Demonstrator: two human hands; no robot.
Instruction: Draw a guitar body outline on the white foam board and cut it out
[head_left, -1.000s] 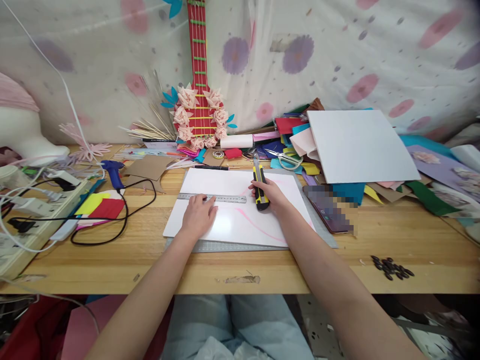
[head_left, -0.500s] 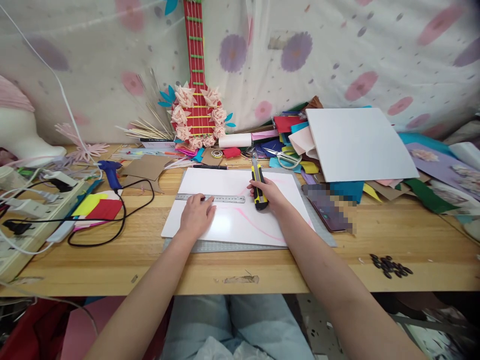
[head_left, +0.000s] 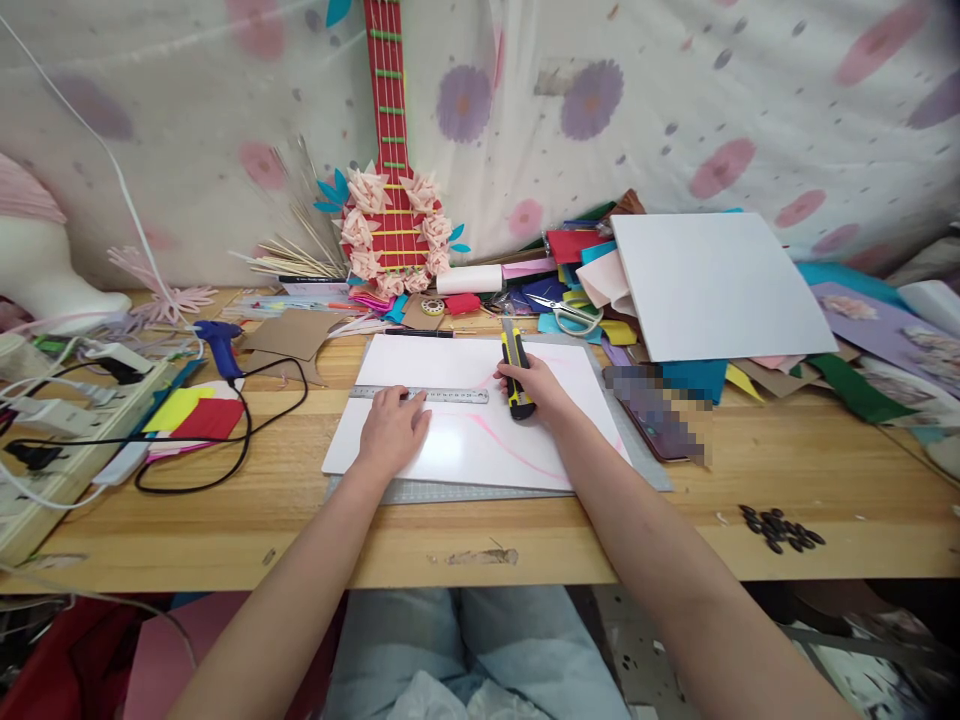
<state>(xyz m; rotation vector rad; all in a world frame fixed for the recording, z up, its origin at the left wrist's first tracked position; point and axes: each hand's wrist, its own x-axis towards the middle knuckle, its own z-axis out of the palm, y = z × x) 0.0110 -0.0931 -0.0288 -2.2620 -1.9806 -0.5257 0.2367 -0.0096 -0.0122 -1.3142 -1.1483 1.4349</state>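
My left hand (head_left: 393, 432) lies with spread fingers on a metal ruler (head_left: 457, 396), pressing it against a white foam board (head_left: 450, 440). The ruler runs sideways across the board's left half. In my right hand (head_left: 541, 385) is a yellow and black utility knife (head_left: 516, 375), its blade end pointing away from me. The knife is just right of the ruler's end. Pink curved lines mark the board's right side. Under the board is a grey cutting mat (head_left: 652, 478), showing at its edges.
A phone (head_left: 652, 415) lies right of the mat, near dark beans (head_left: 780, 529). Scissors (head_left: 570, 314), coloured felt and a second white board (head_left: 720, 290) are behind. A blue glue gun (head_left: 221, 345) with its cord and a power strip (head_left: 86, 440) are at left.
Almost nothing differs; the camera view has shifted very slightly. The knife has moved a tiny bit left, and the left hand stays on the ruler.
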